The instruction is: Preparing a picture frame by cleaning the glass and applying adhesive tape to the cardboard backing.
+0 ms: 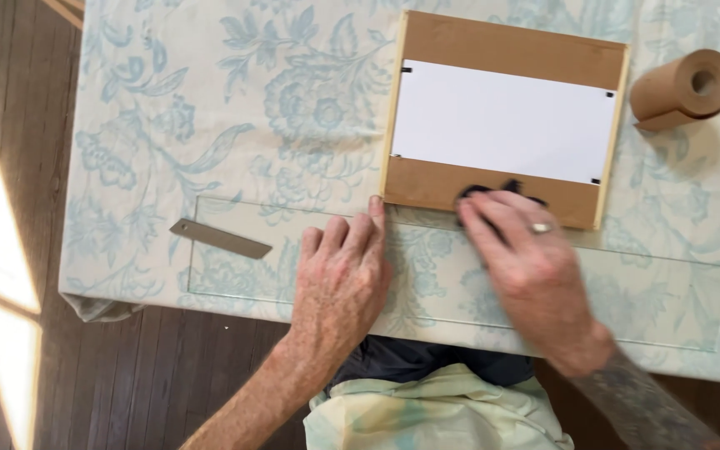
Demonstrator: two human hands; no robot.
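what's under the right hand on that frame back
A small black object pokes out past the fingers of the right hand, resting on the brown backing board of the frame. Most of it is covered by the hand, so its shape is unclear.

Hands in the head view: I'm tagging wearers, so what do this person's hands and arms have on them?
Both forearms are bare, with no sleeves showing. The right hand wears a silver ring, and its forearm bears a dark tattoo. The left hand shows no ring, watch or glove.
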